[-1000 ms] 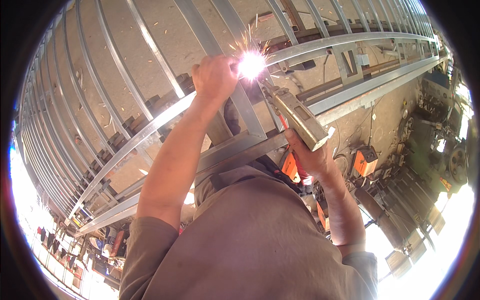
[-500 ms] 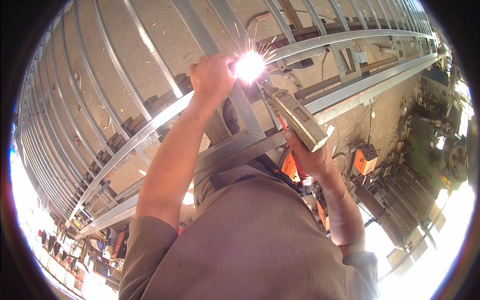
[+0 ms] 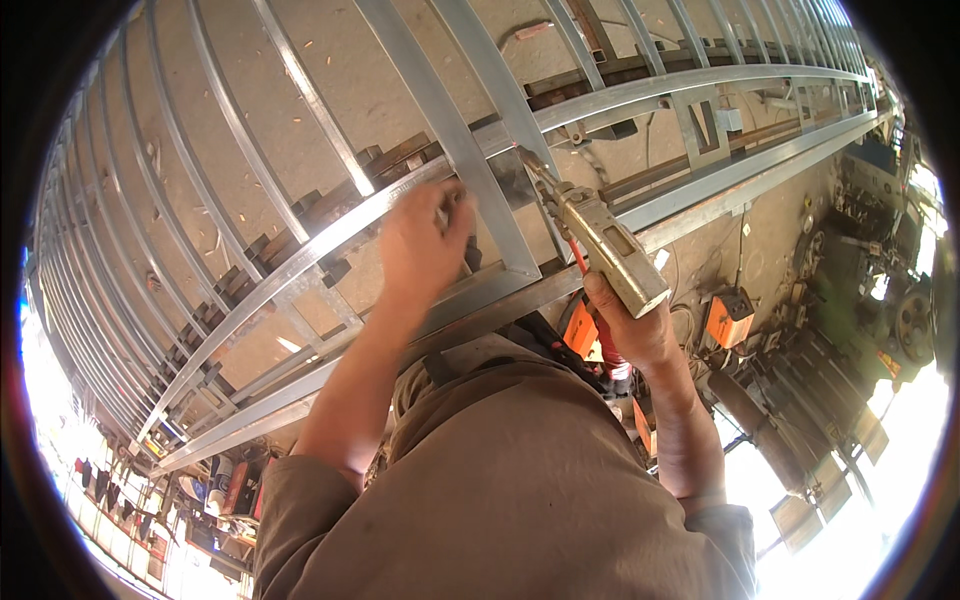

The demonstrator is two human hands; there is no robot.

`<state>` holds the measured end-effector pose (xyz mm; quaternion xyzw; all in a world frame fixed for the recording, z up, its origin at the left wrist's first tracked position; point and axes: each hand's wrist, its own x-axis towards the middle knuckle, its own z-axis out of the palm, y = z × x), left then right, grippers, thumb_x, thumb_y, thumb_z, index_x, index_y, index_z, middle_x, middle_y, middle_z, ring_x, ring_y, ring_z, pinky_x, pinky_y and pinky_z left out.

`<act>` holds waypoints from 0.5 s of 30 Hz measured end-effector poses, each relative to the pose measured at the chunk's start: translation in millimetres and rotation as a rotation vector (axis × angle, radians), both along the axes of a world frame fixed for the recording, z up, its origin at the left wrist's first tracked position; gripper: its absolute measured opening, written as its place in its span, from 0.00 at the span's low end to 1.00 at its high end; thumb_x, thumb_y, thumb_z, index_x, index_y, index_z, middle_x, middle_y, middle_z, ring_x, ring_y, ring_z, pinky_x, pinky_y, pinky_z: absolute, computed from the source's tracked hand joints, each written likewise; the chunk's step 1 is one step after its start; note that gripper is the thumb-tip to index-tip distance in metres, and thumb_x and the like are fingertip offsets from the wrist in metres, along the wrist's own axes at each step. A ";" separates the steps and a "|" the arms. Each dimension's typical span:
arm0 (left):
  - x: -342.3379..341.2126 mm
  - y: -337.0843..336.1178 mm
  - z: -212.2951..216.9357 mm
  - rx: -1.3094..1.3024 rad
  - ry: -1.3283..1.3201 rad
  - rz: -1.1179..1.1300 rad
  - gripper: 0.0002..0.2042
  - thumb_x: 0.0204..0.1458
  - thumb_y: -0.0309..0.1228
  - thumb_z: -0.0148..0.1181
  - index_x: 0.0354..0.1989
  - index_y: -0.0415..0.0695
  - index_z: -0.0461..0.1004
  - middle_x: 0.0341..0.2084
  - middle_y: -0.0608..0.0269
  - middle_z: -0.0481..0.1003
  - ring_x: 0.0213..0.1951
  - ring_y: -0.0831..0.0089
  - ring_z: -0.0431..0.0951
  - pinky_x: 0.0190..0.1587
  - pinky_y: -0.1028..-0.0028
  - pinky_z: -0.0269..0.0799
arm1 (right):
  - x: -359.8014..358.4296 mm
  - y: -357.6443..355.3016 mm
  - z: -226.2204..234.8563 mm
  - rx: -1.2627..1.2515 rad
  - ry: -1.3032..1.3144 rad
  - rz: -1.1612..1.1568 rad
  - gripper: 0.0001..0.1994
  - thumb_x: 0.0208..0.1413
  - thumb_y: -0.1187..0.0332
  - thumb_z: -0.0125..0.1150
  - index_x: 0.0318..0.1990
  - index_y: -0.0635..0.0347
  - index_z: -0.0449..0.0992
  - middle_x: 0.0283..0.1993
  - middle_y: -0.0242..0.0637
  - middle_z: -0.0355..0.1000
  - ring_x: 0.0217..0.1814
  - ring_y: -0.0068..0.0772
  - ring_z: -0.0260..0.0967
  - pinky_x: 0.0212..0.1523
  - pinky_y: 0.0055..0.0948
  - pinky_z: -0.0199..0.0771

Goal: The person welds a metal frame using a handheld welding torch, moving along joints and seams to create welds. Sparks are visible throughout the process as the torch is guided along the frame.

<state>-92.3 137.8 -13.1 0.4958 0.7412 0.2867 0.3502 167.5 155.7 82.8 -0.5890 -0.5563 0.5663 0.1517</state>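
Note:
My right hand (image 3: 632, 325) is wrapped round the grip of a welding gun (image 3: 608, 245), whose boxy body is brass-coloured and worn. The gun's narrow tip points up and left, near a crossing of steel tubes; no arc glows there. My left hand (image 3: 425, 240), slightly blurred, is over the long rail just left of that crossing. Its fingers are curled in, and whatever they may hold cannot be made out. Under both hands lies a large frame of grey square steel tubes (image 3: 490, 205), with two flat uprights running away from me and a lengthwise rail crossing them.
Many parallel bars (image 3: 235, 115) fill the frame's left side. A nearer steel beam (image 3: 735, 195) runs along its right. Orange box-shaped machines (image 3: 730, 318) and cables stand on the floor at right, near a dark cylinder (image 3: 755, 415). Wheels and machinery (image 3: 912, 320) are farther right.
The bright arc and its sparks at the gun's tip have gone out. My left hand has drawn back toward me from the joint. The gun has shifted slightly right and down.

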 end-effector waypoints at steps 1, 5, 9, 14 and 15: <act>6.0 -10.8 2.6 -0.018 -0.050 -0.036 0.12 0.57 0.35 0.65 0.45 0.43 0.82 0.31 0.57 0.79 0.33 0.60 0.80 0.37 0.64 0.75 | -0.5 -0.2 0.1 -0.014 0.008 -0.007 0.21 0.67 0.65 0.65 0.63 0.64 0.72 0.51 0.37 0.78 0.51 0.25 0.71 0.53 0.27 0.73; 34.8 -43.3 11.2 -0.124 -0.325 -0.140 0.14 0.57 0.35 0.67 0.48 0.41 0.82 0.31 0.56 0.80 0.32 0.61 0.80 0.38 0.64 0.76 | -1.2 -1.2 -0.9 -0.036 -0.014 -0.008 0.22 0.67 0.65 0.65 0.64 0.64 0.71 0.49 0.39 0.78 0.49 0.27 0.73 0.51 0.28 0.74; 52.4 -53.4 18.0 -0.208 -0.506 -0.254 0.16 0.57 0.37 0.68 0.49 0.40 0.82 0.32 0.55 0.80 0.33 0.62 0.80 0.39 0.64 0.76 | -3.7 -3.2 -2.3 0.166 -0.158 0.103 0.26 0.66 0.65 0.66 0.67 0.65 0.68 0.40 0.43 0.79 0.40 0.29 0.76 0.43 0.30 0.77; 57.1 -52.9 23.5 -0.235 -0.506 -0.339 0.17 0.58 0.36 0.68 0.50 0.38 0.81 0.33 0.56 0.80 0.33 0.69 0.79 0.38 0.67 0.75 | -6.8 -6.4 -4.5 0.193 -0.126 0.081 0.30 0.65 0.66 0.67 0.70 0.67 0.64 0.37 0.44 0.79 0.39 0.27 0.77 0.40 0.30 0.77; 57.3 -53.7 24.8 -0.243 -0.498 -0.340 0.17 0.58 0.37 0.68 0.50 0.38 0.81 0.33 0.55 0.80 0.32 0.69 0.79 0.38 0.67 0.75 | -6.1 -7.0 -3.9 0.168 -0.129 0.074 0.29 0.65 0.66 0.67 0.69 0.68 0.64 0.39 0.44 0.79 0.41 0.26 0.77 0.41 0.30 0.77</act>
